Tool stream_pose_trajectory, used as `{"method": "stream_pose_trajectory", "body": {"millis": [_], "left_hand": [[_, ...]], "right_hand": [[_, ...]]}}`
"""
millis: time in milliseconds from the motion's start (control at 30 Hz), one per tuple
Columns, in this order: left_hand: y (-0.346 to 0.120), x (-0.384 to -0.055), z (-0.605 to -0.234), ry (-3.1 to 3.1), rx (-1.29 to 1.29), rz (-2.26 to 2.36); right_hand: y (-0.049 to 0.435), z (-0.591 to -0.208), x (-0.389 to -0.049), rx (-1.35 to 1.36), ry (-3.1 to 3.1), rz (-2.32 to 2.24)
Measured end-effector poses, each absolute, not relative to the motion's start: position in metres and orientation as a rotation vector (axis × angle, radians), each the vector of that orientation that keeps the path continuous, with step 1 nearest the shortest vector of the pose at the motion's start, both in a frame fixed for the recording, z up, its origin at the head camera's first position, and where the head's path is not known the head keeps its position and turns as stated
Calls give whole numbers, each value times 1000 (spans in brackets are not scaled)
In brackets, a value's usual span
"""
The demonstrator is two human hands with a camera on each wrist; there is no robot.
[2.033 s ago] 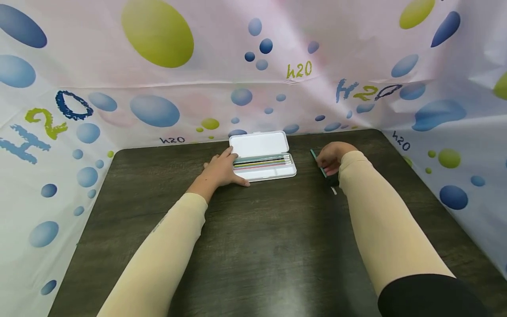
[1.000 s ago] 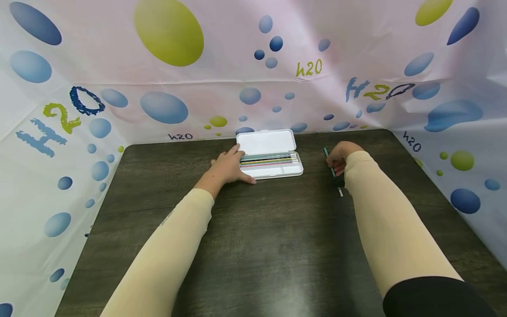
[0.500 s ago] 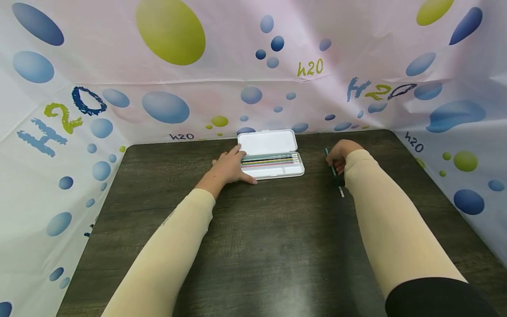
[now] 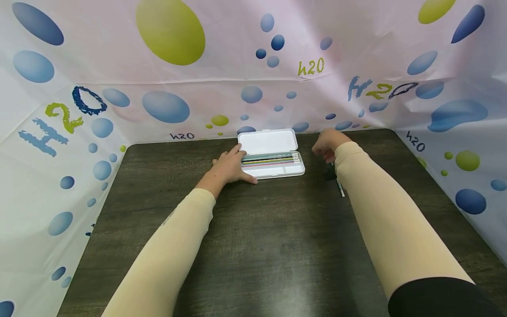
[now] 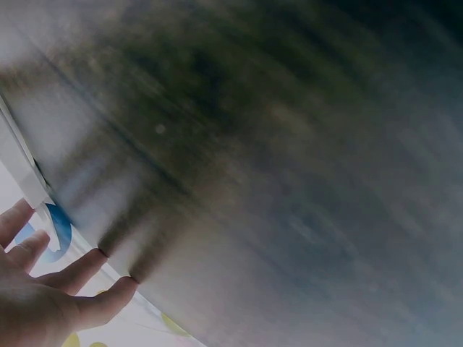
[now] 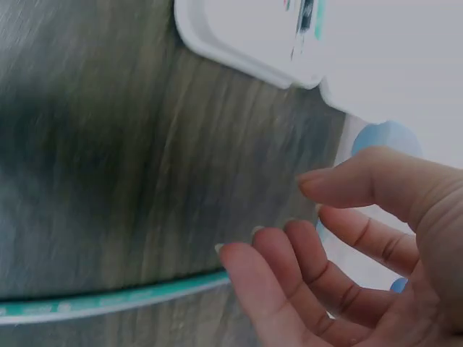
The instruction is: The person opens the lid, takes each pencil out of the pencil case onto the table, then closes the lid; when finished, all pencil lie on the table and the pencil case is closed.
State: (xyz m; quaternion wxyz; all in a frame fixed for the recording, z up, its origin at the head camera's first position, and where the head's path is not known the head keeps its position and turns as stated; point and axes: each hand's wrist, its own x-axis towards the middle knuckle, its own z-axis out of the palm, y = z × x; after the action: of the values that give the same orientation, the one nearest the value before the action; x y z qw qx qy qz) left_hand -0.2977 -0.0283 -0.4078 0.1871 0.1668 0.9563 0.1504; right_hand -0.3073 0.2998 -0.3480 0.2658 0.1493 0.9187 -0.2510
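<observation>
Left hand [image 4: 227,169]: at the left end of the white pencil case [image 4: 277,172], fingers straight and spread apart, thumb at the front edge, index finger up by the raised lid [image 4: 267,141]. Touches the case; left wrist view shows the same spread fingers.

Right hand [image 4: 328,143]: raised to the right of the case, near its end but apart from it. Fingers loosely bent, thumb apart from the fingertips, nothing held (right wrist view).

Case: lies open near the back edge of the dark wooden table [image 4: 253,246], lid tipped back. Several pencils [image 4: 269,161] lie side by side along the rear of the tray, coloured green, black, yellow and red; the front part of the tray shows white.

Loose pencil [image 6: 108,302]: green, flat on the table, well apart from the case on its right side. Its far part is hidden by the right hand and wrist in the head view.

Surroundings: white sheet [image 4: 222,39] with blue and green spots and "h2o" lettering behind; cream sleeves [image 4: 170,246] on both arms.
</observation>
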Motion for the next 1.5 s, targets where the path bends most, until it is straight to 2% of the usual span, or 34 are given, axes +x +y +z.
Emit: {"method": "stream_pose_trajectory", "body": {"millis": [600, 1200, 1500], "left_hand": [[-28, -297, -404, 2677, 463, 430], [-28, -299, -405, 2689, 465, 419], [-28, -298, -404, 2691, 463, 419]], "right_hand": [[248, -334, -309, 159, 2526, -623], [218, -343, -312, -25, 2554, -646], [207, -348, -312, -158, 2654, -484]]}}
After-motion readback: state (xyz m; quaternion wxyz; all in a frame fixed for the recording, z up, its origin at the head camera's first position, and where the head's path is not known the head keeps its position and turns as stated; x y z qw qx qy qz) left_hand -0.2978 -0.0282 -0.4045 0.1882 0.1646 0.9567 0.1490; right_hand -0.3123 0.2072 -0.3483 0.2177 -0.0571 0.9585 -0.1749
